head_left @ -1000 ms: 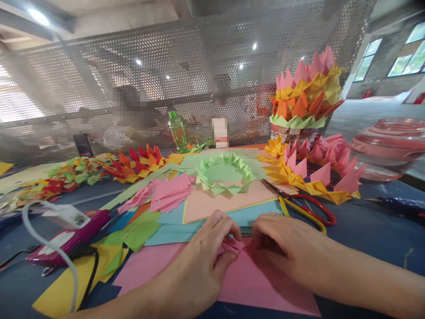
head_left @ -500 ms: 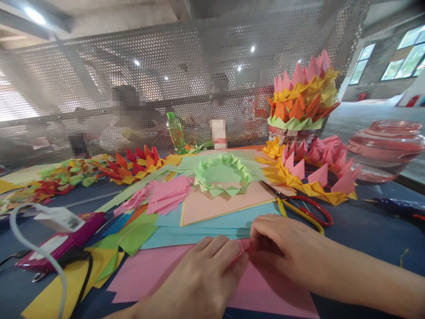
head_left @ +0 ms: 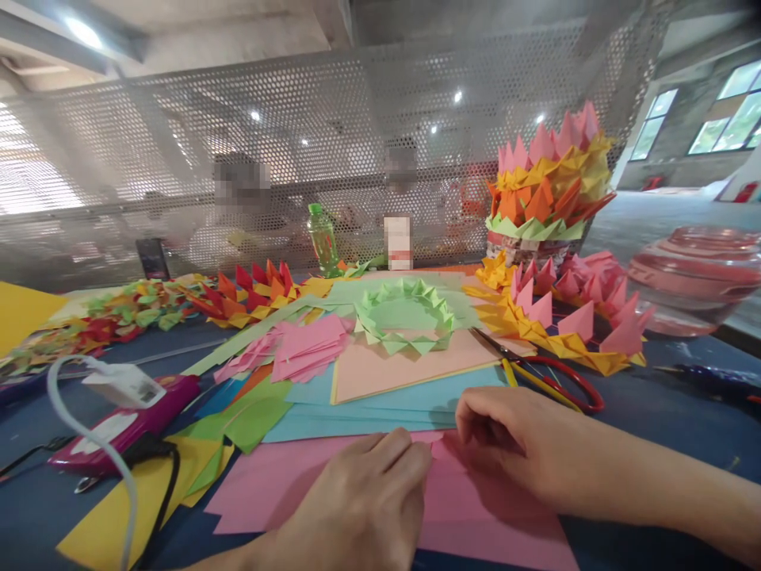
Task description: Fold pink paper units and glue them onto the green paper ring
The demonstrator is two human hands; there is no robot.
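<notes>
A pink paper sheet (head_left: 279,484) lies on the blue table in front of me. My left hand (head_left: 362,507) rests on it with the fingers stretched flat and pressed down. My right hand (head_left: 511,448) is just to its right, its fingers curled over the sheet's far edge and pinching the paper there. What lies under the fingertips is hidden. Beyond the hands are stacked blue sheets (head_left: 380,404) and a peach sheet (head_left: 392,369) bearing a green folded paper ring (head_left: 404,317).
Red-and-yellow scissors (head_left: 552,377) lie right of the sheets. A pile of pink folded pieces (head_left: 303,353), a magenta device (head_left: 119,424) with white cable, folded paper crowns (head_left: 550,186), a glass bowl (head_left: 695,274) and a green bottle (head_left: 323,238) surround them. A perforated metal screen stands behind; people sit beyond it.
My left hand has gone from pinching a small pink fold to lying flat on the pink sheet. The right hand stayed curled at the sheet's far edge.
</notes>
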